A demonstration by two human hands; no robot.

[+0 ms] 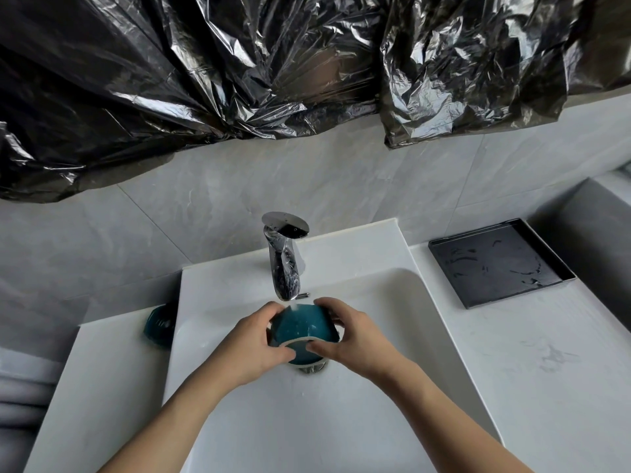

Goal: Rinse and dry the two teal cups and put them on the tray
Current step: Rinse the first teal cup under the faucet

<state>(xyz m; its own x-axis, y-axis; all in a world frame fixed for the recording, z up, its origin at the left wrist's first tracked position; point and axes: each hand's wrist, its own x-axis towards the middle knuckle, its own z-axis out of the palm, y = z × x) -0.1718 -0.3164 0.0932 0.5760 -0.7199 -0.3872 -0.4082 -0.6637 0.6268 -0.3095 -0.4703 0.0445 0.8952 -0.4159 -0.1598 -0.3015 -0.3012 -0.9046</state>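
Rinsing is judged in hand: one teal cup (302,327) is gripped by left hand (254,339) and right hand (348,336) under the tap (285,264); drying is required next.

A bathroom: white basin (341,421), chrome tap (285,264), grey wall tiles (205,206), marble counter (546,353).

the white table (553,370) has faint grey marks like stone. a white sink (341,421) is set into its middle, with a shiny tap (285,264) standing at the back. a black tray (500,262) lies on the table to the right, near the wall. a teal cup (158,324) sits on the left side, just beside the sink.
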